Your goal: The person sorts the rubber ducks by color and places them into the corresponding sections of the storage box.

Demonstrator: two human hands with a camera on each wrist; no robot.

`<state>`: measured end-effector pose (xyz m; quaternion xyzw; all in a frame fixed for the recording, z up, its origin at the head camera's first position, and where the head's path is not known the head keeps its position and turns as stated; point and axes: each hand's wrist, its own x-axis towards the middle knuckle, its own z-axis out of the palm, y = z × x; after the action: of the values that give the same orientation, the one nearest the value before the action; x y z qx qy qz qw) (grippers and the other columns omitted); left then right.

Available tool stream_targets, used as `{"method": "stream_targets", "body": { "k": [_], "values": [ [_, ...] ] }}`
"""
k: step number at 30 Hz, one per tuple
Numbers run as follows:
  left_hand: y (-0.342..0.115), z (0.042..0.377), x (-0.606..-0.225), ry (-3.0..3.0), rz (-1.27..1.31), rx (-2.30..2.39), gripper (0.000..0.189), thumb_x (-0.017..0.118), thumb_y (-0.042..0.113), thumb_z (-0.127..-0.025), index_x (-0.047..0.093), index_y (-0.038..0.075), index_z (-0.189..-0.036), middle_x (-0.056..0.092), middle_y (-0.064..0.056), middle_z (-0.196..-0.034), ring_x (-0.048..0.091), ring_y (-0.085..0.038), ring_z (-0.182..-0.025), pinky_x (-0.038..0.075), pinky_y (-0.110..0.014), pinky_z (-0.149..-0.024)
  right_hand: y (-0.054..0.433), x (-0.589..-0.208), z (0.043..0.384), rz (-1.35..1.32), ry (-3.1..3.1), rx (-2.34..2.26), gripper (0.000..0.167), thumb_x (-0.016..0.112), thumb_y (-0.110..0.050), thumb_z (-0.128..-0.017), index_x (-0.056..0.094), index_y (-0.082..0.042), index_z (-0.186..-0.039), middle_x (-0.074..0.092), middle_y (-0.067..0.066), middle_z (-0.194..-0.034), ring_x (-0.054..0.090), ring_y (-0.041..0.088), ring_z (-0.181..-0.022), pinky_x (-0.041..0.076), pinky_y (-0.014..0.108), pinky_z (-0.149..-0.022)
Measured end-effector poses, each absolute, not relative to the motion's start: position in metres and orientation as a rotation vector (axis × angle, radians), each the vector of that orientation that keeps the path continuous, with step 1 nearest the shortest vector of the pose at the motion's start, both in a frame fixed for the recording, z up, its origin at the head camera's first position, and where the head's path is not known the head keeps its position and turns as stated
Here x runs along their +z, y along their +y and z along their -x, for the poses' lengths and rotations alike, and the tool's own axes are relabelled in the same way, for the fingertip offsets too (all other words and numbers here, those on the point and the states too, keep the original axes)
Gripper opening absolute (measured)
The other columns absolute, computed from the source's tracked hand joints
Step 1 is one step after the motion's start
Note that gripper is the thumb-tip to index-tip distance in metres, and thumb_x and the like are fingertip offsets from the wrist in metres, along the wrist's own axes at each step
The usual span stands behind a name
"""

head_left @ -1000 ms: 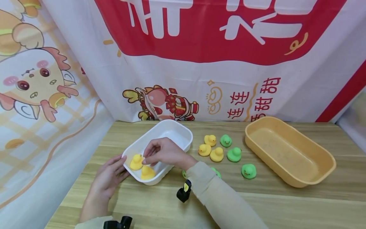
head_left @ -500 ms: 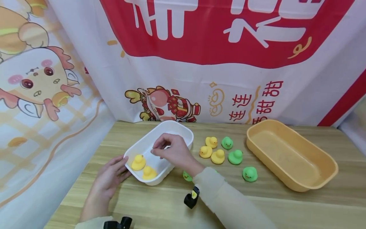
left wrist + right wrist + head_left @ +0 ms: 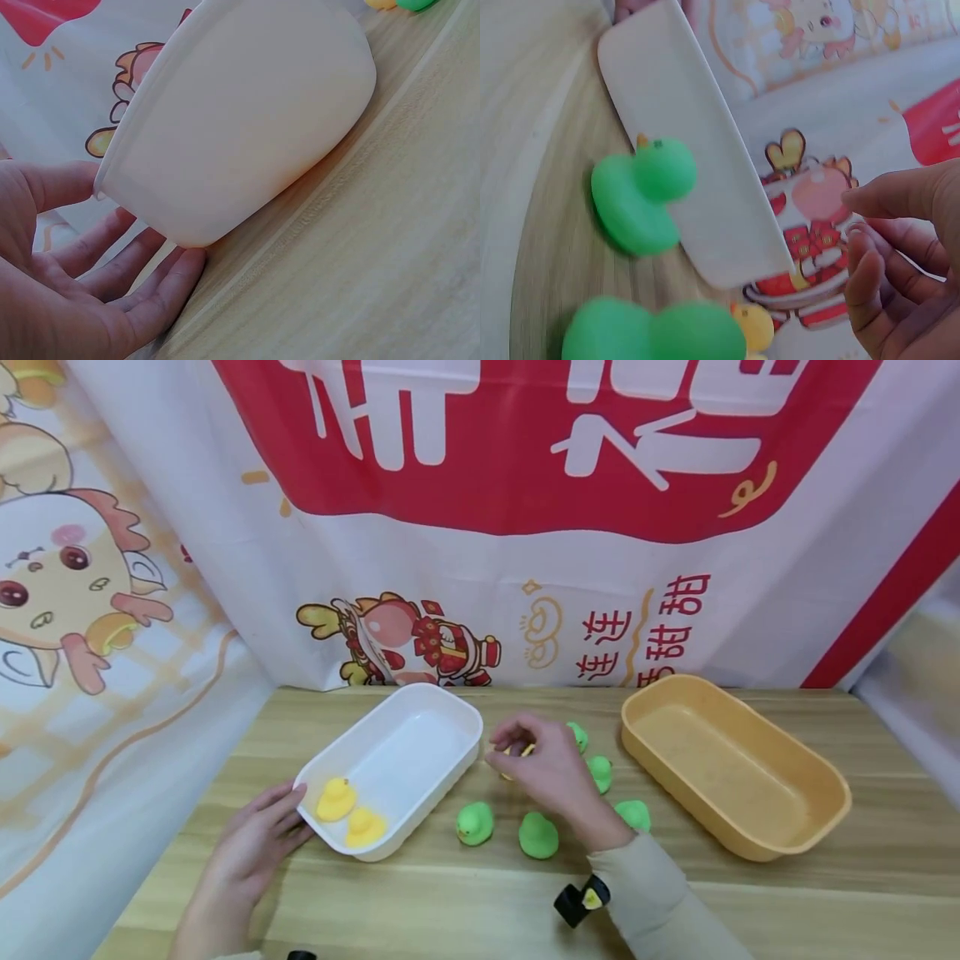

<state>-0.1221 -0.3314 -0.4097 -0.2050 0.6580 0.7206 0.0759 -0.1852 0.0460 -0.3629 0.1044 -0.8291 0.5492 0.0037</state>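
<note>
In the head view two yellow rubber ducks, one point(image 3: 336, 799) beside the other point(image 3: 365, 828), sit at the near end of the white plastic tub point(image 3: 441, 793). My left hand point(image 3: 258, 835) holds that end, its thumb point(image 3: 67, 184) at the rim and its fingers against the outside wall. My right hand point(image 3: 543, 768) is over the table to the tub's right, thumb and fingers loosely bent, nothing between them in the right wrist view. Yellow rubber ducks point(image 3: 528, 749) are mostly hidden behind it. Nearer me lie a green rubber duck point(image 3: 475, 823) and another point(image 3: 538, 836).
An orange-tan plastic tub point(image 3: 735, 768) stands on the right of the wooden table point(image 3: 420, 906). More green ducks lie left of it, one point(image 3: 633, 815) close to my right sleeve point(image 3: 652, 881). A printed cloth point(image 3: 420, 552) hangs along the back edge.
My right hand has moved out of the white tub, rightward to the yellow ducks on the table. The left hand keeps its place at the tub's near end. The head view has shifted slightly.
</note>
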Motion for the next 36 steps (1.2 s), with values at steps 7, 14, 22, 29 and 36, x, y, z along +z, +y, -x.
{"method": "stream_targets", "body": {
  "k": [7,14,22,29,36],
  "values": [
    [-0.333,0.120,-0.412,1.943,0.607,2.201,0.010,0.063,0.027,-0.111,0.063,0.025,-0.120,0.074,0.017,-0.107,0.071,-0.003,-0.107,0.062,-0.027,-0.096,0.065,-0.378,0.188,-0.178,-2.651,1.664,0.019,0.088,-0.012,-0.087,0.076,-0.013,-0.102,0.076,0.003,-0.097,0.065,0.017,-0.086,0.054,0.026,-0.069],
    [-0.335,0.119,-0.412,1.969,0.625,2.172,0.021,0.063,0.030,-0.110,0.058,0.022,-0.129,0.073,0.017,-0.108,0.070,-0.002,-0.108,0.061,-0.027,-0.098,0.063,-0.386,0.194,-0.213,-2.659,1.668,0.024,0.088,-0.009,-0.088,0.077,-0.010,-0.109,0.077,0.007,-0.108,0.068,0.017,-0.088,0.057,0.028,-0.069],
    [-0.333,0.120,-0.411,1.971,0.649,2.150,0.035,0.063,0.030,-0.110,0.052,0.017,-0.141,0.072,0.019,-0.109,0.070,-0.001,-0.108,0.061,-0.027,-0.098,0.058,-0.390,0.199,-0.255,-2.686,1.610,0.026,0.087,-0.009,-0.088,0.079,-0.011,-0.112,0.078,0.008,-0.112,0.068,0.017,-0.088,0.057,0.029,-0.070],
    [-0.332,0.121,-0.411,1.973,0.670,2.133,0.045,0.062,0.032,-0.111,0.046,0.015,-0.149,0.072,0.020,-0.108,0.069,-0.001,-0.109,0.061,-0.026,-0.099,0.061,-0.395,0.201,-0.272,-2.633,1.555,0.022,0.086,-0.008,-0.089,0.079,-0.014,-0.109,0.079,0.008,-0.111,0.071,0.023,-0.103,0.061,0.042,-0.090],
    [-0.330,0.121,-0.411,1.983,0.676,2.128,0.043,0.064,0.033,-0.110,0.049,0.016,-0.146,0.072,0.021,-0.108,0.069,-0.001,-0.109,0.061,-0.027,-0.098,0.064,-0.399,0.203,-0.266,-2.638,1.593,0.025,0.087,-0.009,-0.089,0.079,-0.015,-0.111,0.079,0.005,-0.113,0.070,0.027,-0.111,0.060,0.047,-0.102]
  ]
}}
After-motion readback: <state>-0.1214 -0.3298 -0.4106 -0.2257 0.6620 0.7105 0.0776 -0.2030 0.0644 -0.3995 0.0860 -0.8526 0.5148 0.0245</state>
